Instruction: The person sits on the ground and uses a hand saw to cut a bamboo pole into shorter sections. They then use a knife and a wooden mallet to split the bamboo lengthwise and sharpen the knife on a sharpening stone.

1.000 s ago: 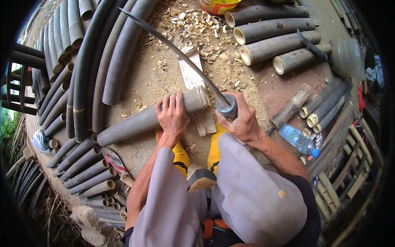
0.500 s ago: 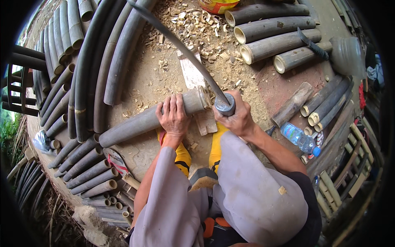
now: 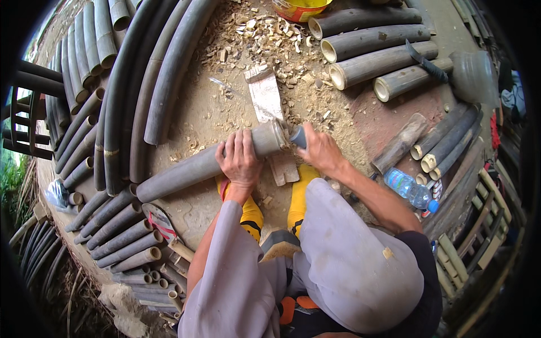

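A dark bamboo pole (image 3: 191, 166) lies slanted across a flat wooden board (image 3: 265, 96) in front of my feet, its right end raised and rough-cut. My left hand (image 3: 239, 163) grips the pole from above, a little short of that cut end. Just right of the end, my right hand (image 3: 324, 149) is closed round the grey handle of a machete (image 3: 298, 137). The blade is barely visible, apart from a faint streak left of the board that may be its blur.
Wood chips (image 3: 253, 34) and sawdust cover the ground ahead. Long bamboo poles (image 3: 180, 73) stand at left, with cut lengths (image 3: 135, 245) below them. More bamboo pieces (image 3: 389, 59), a second knife (image 3: 425, 61) and a plastic bottle (image 3: 408, 188) lie at right.
The machete has swung down: its long blade, earlier raised toward the upper left, no longer shows clearly. My right hand has tipped with the handle. My left hand and the pole stay nearly still.
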Demonstrator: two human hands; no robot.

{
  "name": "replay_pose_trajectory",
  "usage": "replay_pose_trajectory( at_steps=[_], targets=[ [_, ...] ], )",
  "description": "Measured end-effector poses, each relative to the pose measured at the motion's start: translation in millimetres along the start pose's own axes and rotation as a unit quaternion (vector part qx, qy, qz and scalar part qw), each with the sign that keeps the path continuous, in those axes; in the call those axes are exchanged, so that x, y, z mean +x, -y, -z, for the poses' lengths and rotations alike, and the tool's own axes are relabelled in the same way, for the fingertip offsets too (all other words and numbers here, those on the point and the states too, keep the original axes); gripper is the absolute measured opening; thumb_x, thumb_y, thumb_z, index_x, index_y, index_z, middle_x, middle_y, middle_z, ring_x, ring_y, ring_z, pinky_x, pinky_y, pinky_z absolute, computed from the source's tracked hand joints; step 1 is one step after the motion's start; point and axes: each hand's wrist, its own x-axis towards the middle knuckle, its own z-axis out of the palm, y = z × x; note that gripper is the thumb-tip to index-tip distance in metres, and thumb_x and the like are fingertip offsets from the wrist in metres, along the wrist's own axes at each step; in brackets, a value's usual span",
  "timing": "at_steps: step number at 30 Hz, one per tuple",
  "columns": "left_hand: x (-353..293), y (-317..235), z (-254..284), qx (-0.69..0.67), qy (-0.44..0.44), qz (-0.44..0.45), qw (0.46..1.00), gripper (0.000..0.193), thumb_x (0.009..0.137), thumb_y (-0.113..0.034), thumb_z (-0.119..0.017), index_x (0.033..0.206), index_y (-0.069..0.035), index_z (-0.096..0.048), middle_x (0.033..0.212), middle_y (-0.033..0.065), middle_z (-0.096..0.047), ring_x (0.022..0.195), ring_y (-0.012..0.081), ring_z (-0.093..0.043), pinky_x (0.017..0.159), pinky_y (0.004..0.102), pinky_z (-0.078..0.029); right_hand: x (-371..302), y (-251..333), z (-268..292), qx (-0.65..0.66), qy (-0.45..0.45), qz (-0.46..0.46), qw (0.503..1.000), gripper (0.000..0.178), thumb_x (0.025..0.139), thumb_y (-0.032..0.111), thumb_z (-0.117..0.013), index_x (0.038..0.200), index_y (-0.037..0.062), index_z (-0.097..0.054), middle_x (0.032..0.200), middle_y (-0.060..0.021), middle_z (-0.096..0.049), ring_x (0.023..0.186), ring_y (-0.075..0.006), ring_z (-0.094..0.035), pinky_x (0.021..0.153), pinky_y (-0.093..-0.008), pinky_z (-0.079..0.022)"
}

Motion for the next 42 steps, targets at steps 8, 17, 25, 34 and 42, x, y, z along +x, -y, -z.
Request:
replay_pose_trajectory(
  at_steps=[8, 17, 25, 34, 42],
  targets=[
    [-4.9, 0.0, 0.8, 0.013, -0.020, 0.019, 1.000, 0.040, 0.081, -0.020, -0.059, 0.120, -0.010, -0.060, 0.116, 0.0033, -0.064, 0.113, 0.0185, -0.058, 0.099, 0.0410, -0.035, -15.7, 58.7, 40.4, 0.170, -0.160, 0.134, 0.963, 0.035, 0.081, 0.015, -0.074, 0.099, -0.0012, -0.050, 0.079, -0.0181, -0.065, 0.070, -0.0272, -0.069, 0.059, -0.0383, -0.056],
    [-9.4, 7.8, -4.7, 0.027, -0.030, 0.011, 0.999, 0.074, 0.060, -0.036, -0.080, 0.125, -0.012, -0.057, 0.120, 0.0037, -0.063, 0.116, 0.0208, -0.056, 0.103, 0.0412, -0.032, 0.5, 36.5, 32.9, 0.126, -0.007, 0.060, 0.990, 0.035, 0.080, 0.013, -0.071, 0.100, -0.0039, -0.049, 0.073, -0.0230, -0.064, 0.070, -0.0371, -0.070, 0.061, -0.0408, -0.057],
    [-7.7, 1.7, -4.8, 0.021, -0.032, -0.002, 0.999, 0.068, 0.065, -0.033, -0.076, 0.125, -0.011, -0.056, 0.120, 0.0039, -0.063, 0.115, 0.0211, -0.057, 0.103, 0.0408, -0.031, 4.0, -2.7, 4.2, 0.092, 0.031, -0.019, 0.995, 0.034, 0.080, 0.008, -0.071, 0.101, -0.0037, -0.047, 0.073, -0.0167, -0.063, 0.066, -0.0239, -0.068, 0.053, -0.0340, -0.055],
    [-11.4, 2.4, -2.4, 0.019, -0.031, 0.012, 0.999, 0.062, 0.069, -0.029, -0.074, 0.126, -0.011, -0.056, 0.121, 0.0048, -0.063, 0.115, 0.0209, -0.056, 0.102, 0.0406, -0.030, -9.5, 40.4, 21.8, 0.179, -0.131, 0.132, 0.966, 0.031, 0.081, 0.011, -0.071, 0.100, -0.0001, -0.050, 0.078, -0.0141, -0.063, 0.066, -0.0258, -0.067, 0.056, -0.0348, -0.056],
    [28.4, 3.0, 40.8, -0.063, 0.147, 0.015, 0.987, 0.067, 0.065, -0.035, -0.079, 0.123, -0.010, -0.057, 0.113, 0.0031, -0.064, 0.109, 0.0226, -0.058, 0.100, 0.0466, -0.030, 3.9, 9.3, 16.0, 0.085, 0.052, -0.022, 0.995, 0.040, 0.078, 0.015, -0.069, 0.110, -0.0001, -0.049, 0.085, -0.0212, -0.066, 0.074, -0.0315, -0.068, 0.068, -0.0411, -0.055]
  ],
)
